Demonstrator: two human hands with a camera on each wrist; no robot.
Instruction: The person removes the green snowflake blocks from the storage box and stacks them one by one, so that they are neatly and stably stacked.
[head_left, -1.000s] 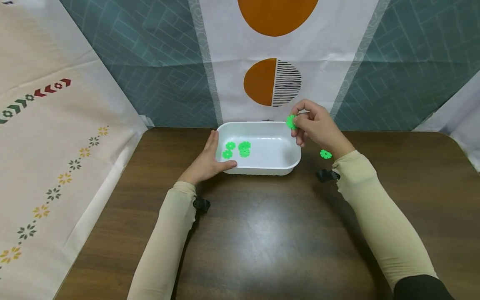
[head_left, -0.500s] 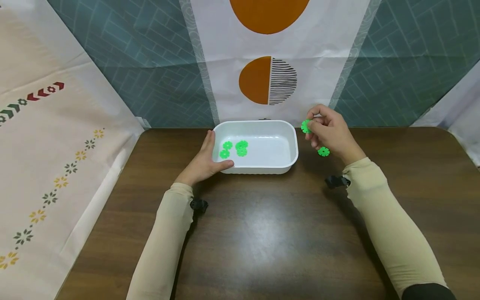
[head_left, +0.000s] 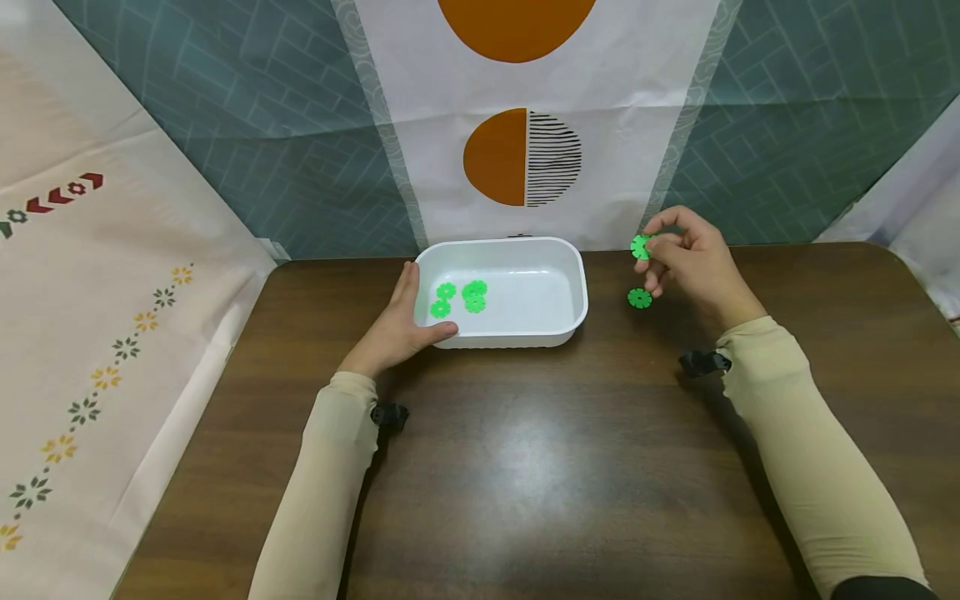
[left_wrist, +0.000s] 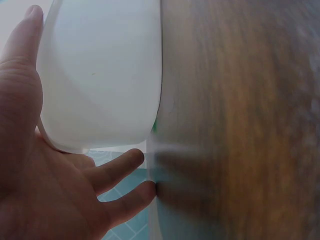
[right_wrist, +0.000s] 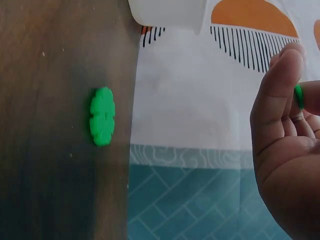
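From where I stand, the right hand (head_left: pixel 693 267) holds a small bright green flower-shaped disc (head_left: pixel 639 247) with notched rim, pinched between thumb and finger. This disc is in the air, over the far part of the brown wooden tabletop (head_left: pixel 517 467), to the right of the white rectangular container (head_left: pixel 540 304) with rounded corners. The disc is round, so it has equal length in every direction; it stands up on its edge, the flat face turned towards the person, and the right wrist view shows only its thin side.

A second green disc (head_left: pixel 640 298) lies flat on the tabletop near the far edge, its face upwards. It is below the right hand and apart from it.

The left hand (head_left: pixel 392 327) is spread wide at the left end of the container: the thumb lies along the near rim, and the straight fingers are at the outer left side. The container is close to the far edge of the tabletop, and its long axis runs from left to right, nearly parallel with this edge. In its left half lie several green discs (head_left: pixel 476 303), some overlapping, so I cannot tell their exact number.

Behind the tabletop hangs a teal brick-patterned cloth (head_left: pixel 810 158).
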